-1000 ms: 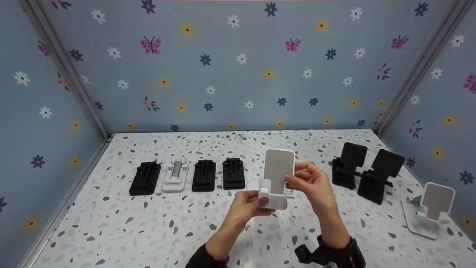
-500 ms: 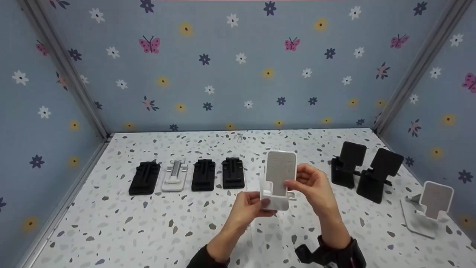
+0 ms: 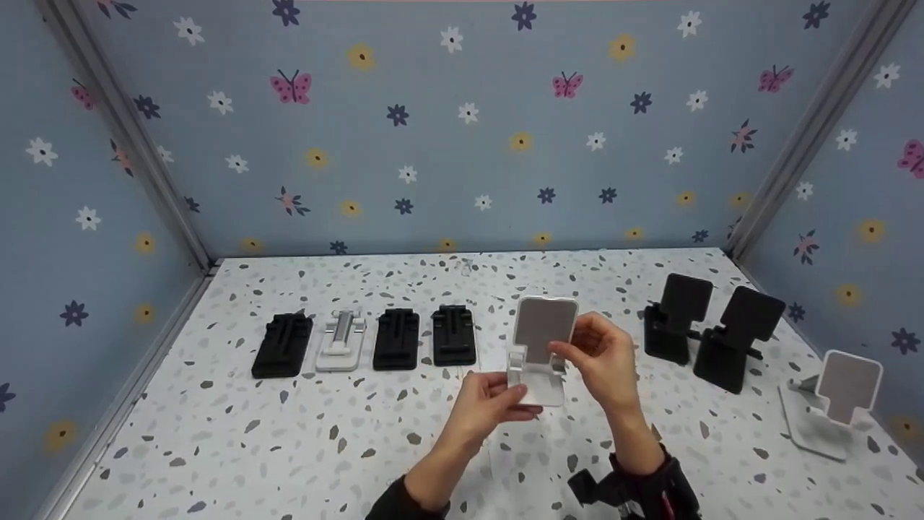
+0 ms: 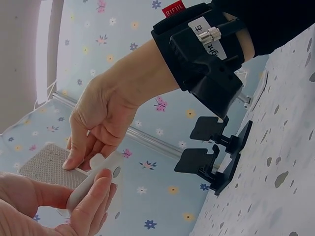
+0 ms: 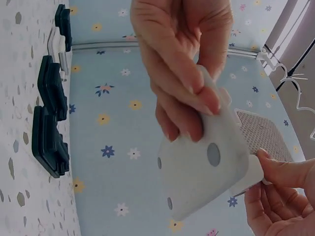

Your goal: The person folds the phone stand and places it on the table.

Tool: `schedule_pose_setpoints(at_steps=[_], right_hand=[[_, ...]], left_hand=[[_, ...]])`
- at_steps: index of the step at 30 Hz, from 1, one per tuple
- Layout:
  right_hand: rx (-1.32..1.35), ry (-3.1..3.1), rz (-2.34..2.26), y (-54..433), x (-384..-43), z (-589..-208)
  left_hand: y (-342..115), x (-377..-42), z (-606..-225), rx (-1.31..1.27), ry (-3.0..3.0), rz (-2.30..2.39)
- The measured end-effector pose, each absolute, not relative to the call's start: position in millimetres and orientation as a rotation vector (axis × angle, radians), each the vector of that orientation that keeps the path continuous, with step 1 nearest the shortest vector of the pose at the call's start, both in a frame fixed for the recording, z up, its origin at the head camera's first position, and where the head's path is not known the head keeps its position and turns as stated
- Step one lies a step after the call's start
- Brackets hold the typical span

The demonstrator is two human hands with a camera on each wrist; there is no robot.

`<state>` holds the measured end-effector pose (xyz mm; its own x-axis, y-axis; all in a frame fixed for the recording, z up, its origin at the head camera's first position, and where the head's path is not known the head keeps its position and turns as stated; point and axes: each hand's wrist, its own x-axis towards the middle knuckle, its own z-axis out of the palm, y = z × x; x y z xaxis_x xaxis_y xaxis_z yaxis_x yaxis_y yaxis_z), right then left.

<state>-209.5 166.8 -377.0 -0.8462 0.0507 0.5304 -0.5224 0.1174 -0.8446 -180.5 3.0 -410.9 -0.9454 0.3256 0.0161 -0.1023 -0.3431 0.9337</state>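
Both hands hold a white phone stand (image 3: pixel 545 328) above the table. My left hand (image 3: pixel 480 408) grips the stand's flat base (image 5: pixel 197 172), thumb on the front and fingers behind. My right hand (image 3: pixel 603 361) pinches the right edge of the upper plate (image 4: pixel 51 164), which has a grey textured pad. In the right wrist view the underside of the base shows, with round grey feet, and the plate stands at an angle to it. The stand's hinge arm is mostly hidden by the fingers and plate.
On the left lie folded stands: a black one (image 3: pixel 281 345), a white one (image 3: pixel 341 343) and two more black ones (image 3: pixel 396 339). Unfolded on the right stand two black stands (image 3: pixel 743 336) and a white one (image 3: pixel 846 390). A flowered wall (image 3: pixel 462 144) closes the back.
The upper plate has tilted and its lower lips have risen against the base, so more of the base's front shows. My right hand has shifted slightly left with the plate's edge.
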Motion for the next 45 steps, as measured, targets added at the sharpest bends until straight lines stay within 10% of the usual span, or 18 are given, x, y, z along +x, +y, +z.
schedule_pose_setpoints(at_steps=[45], right_hand=[[0.653, -1.976, 0.956, 169, -203, -355]], left_hand=[[0, -181, -411, 0.270, 1.598, 2.341]])
